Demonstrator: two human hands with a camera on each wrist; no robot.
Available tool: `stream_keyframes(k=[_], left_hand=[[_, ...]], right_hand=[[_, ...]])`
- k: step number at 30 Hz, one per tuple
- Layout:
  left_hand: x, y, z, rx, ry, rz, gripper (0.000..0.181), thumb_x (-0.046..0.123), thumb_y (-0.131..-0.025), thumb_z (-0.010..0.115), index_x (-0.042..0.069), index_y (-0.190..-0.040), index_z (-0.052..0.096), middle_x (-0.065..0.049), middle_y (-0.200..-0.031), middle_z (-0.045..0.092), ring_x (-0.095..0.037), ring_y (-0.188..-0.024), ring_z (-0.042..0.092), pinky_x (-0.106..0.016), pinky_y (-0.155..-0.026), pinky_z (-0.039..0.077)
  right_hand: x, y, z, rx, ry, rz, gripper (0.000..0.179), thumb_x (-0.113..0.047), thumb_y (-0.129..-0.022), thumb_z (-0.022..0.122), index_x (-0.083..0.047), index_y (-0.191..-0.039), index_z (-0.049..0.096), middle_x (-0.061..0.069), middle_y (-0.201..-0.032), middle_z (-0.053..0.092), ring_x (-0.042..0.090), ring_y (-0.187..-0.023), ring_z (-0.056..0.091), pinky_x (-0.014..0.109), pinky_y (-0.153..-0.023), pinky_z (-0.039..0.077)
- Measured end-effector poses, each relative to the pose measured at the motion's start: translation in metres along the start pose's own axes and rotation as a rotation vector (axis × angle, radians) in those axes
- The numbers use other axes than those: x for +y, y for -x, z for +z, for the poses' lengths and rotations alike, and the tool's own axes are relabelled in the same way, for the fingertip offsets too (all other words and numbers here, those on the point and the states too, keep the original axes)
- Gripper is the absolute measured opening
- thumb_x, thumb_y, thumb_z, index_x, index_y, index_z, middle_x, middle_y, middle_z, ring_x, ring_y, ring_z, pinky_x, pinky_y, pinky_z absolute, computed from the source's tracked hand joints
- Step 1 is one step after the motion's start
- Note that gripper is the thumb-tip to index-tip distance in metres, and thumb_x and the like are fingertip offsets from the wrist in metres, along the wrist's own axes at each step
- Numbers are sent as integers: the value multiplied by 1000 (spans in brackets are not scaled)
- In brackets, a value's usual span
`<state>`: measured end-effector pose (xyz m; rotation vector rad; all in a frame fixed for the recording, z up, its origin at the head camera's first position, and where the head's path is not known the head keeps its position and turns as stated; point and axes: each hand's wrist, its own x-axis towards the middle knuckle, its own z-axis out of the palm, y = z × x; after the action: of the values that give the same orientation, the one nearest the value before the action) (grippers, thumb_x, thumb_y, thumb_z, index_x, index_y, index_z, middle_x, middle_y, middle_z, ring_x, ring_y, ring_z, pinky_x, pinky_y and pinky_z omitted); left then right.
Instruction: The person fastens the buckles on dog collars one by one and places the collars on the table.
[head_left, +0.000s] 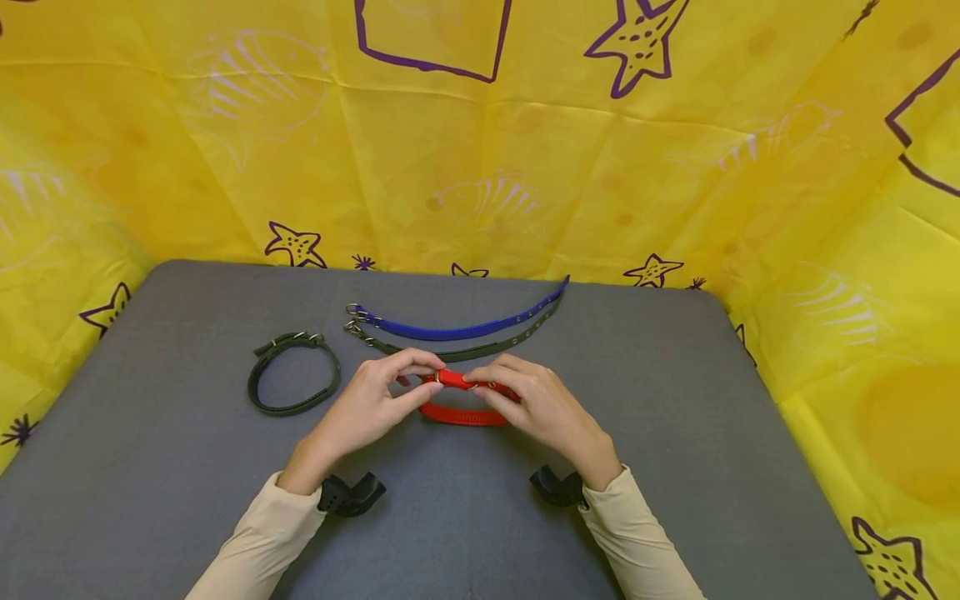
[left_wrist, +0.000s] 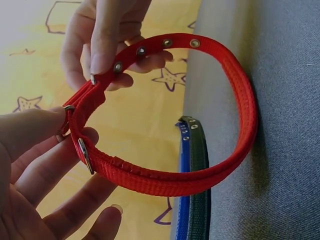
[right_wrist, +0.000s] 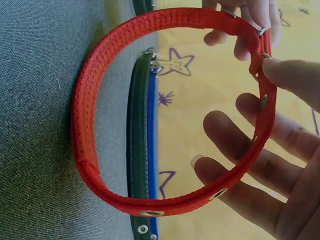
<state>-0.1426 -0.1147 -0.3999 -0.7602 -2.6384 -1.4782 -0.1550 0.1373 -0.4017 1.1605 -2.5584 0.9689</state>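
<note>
Both hands hold a red collar, bent round into a loop with its buckle part uppermost. My left hand pinches it by the metal buckle between thumb and fingers. Close beside it a D-ring hangs on the strap. On the other side, my right hand pinches the overlapping strap, thumb on the near face and fingers behind. Metal-rimmed holes run along the strap on the right hand's side. The lower curve of the loop stands close over the table in the wrist views.
A blue collar and a dark green collar lie stretched out side by side beyond the hands. To the left lies another dark green collar, buckled into a ring. Yellow patterned cloth surrounds the grey table.
</note>
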Motion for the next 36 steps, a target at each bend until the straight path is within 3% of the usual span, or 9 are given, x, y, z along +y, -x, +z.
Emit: stream_keyframes(k=[5,13,19,24,31,36], left_hand=[[-2,0,1,-18,-3,32,19,21,-93,71,23,-111,69,12,-105,73,-5,-93,66,-45,-86,55],[-4,1,4,14,8,33,16,21,-94,70,19,-110,68,9,-103,75,-7,-93,69,-45,-84,55],[-3,0,5,7,-6,37,17,20,-91,73,20,-108,70,8,-103,75,-11,-95,68,-46,-84,55],[-1,0,4,22,-6,53,15,19,-91,74,22,-105,72,9,-102,76,-9,-92,68,-44,-83,55],[-1,0,1,52,13,81,10,17,-90,75,26,-93,74,11,-102,76,-3,-87,66,-32,-78,54],[-1,0,1,51,38,91,10,17,-89,76,25,-93,76,10,-99,76,-3,-88,67,-34,-78,54]], right_hand=[[0,1,1,-15,13,19,15,-15,-94,68,-17,-109,72,-6,-100,67,5,-77,56,19,-67,49],[0,0,3,-5,17,-13,16,-12,-94,67,-16,-108,73,-5,-99,66,10,-77,60,19,-66,48],[-2,-1,6,25,-48,-47,16,-11,-92,71,-13,-108,69,-2,-103,70,7,-83,61,29,-71,55],[-2,-2,8,34,-108,-32,17,-9,-90,73,-11,-106,68,-1,-100,72,6,-79,62,25,-69,54],[1,-2,8,41,-147,-33,17,-9,-87,76,-14,-102,69,-3,-96,72,2,-73,57,20,-63,50],[1,-2,11,54,-179,-23,17,-13,-86,78,-14,-101,70,-1,-101,74,4,-78,64,22,-63,52]])
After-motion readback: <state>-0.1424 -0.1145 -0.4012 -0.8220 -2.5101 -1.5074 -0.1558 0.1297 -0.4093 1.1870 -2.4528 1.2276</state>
